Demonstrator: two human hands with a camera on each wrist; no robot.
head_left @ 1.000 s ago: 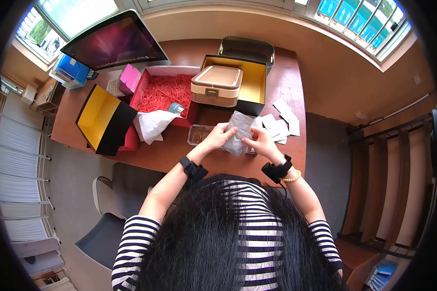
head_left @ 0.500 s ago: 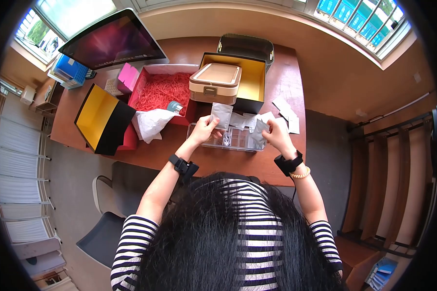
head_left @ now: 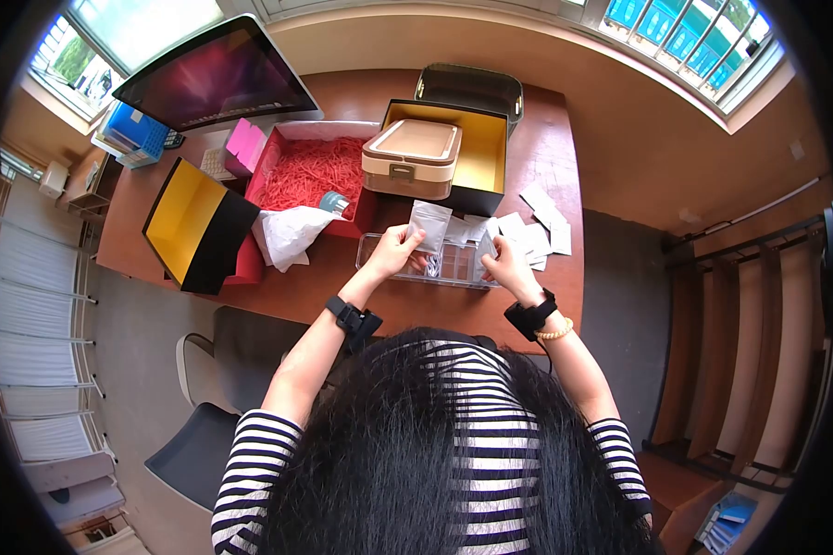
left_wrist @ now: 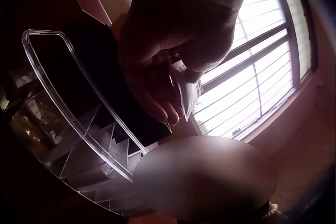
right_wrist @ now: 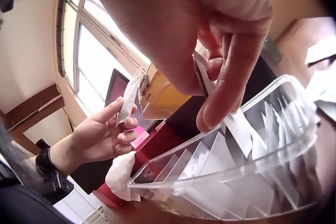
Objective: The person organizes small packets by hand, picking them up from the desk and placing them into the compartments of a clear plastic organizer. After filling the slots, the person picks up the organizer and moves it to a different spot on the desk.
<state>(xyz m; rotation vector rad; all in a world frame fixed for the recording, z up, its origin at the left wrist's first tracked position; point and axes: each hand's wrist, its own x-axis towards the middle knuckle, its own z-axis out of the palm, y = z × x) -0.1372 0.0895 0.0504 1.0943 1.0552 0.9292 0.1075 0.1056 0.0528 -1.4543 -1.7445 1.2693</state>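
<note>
My left hand (head_left: 398, 253) pinches a small silver-grey pouch (head_left: 431, 224), held upright above the left part of a clear divided box (right_wrist: 173, 183). In the right wrist view, my right hand (right_wrist: 231, 45) pinches a thin flat packet (right_wrist: 201, 73) between thumb and fingers, close over the box's right end. Several pale packets (right_wrist: 278, 124) stand on edge in that end compartment. White items (right_wrist: 197, 163) lie in a middle compartment, between clear dividers. From the left wrist, the left hand's pouch (left_wrist: 186, 88) appears nearly edge-on, partly hidden by fingers.
Several white packets (head_left: 551, 222) lie scattered right of the box. Behind it are a beige lunch box (head_left: 412, 159) on a black box with yellow lining (head_left: 484, 157), and a red box of shredded paper (head_left: 310, 176). White tissue (head_left: 292, 236) hangs over its front.
The hands, together on pouches a second ago, have moved apart, each with one. Since half a second ago, the right hand has shifted left and slightly down over the box's right end.
</note>
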